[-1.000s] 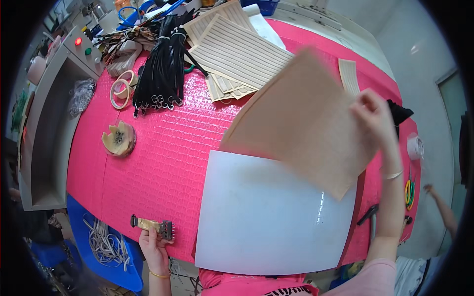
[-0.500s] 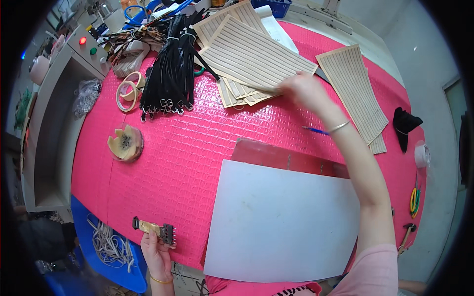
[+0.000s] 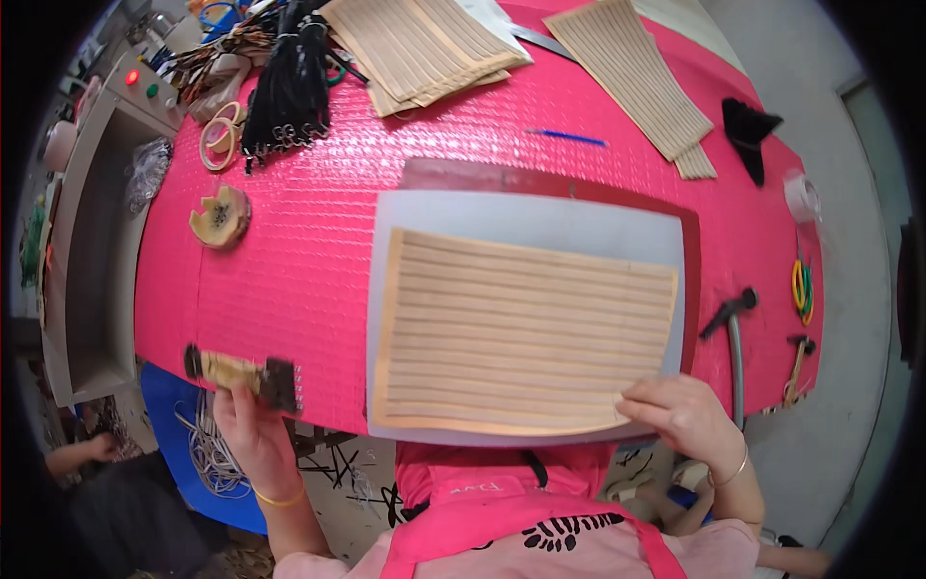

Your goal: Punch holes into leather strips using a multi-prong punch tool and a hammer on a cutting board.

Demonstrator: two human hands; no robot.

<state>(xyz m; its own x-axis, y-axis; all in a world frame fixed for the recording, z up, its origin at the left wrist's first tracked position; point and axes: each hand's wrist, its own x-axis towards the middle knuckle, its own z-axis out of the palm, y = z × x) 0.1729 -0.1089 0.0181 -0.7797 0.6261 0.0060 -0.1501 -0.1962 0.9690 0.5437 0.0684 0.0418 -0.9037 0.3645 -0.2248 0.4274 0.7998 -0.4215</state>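
My left hand [image 3: 253, 434], over the table's near left edge, grips a short pronged tool [image 3: 231, 372]. Its middle is wrapped in tan tape, and its dark head carries a row of thin prongs. A beige sheet with dark stripes [image 3: 531, 333] lies on the white board [image 3: 526, 212] in front of me. At its near right corner my right hand [image 3: 683, 417] is closed, pinching the sheet's edge. Under the white board a dark red board [image 3: 453, 176] shows at the back and right.
More striped sheets [image 3: 424, 48] are stacked at the back, with others [image 3: 632, 82] at the far right. Black straps [image 3: 289, 87], tape rolls [image 3: 220, 140] and a jagged-rimmed cup [image 3: 220, 217] stand left. A blue pen [image 3: 569, 137], hammer [image 3: 730, 314] and scissors [image 3: 803, 289] lie beyond the boards and right.
My right hand has come back from the far stack with a striped sheet, which now covers much of the white board. My left hand still holds the tool. The view has shifted.
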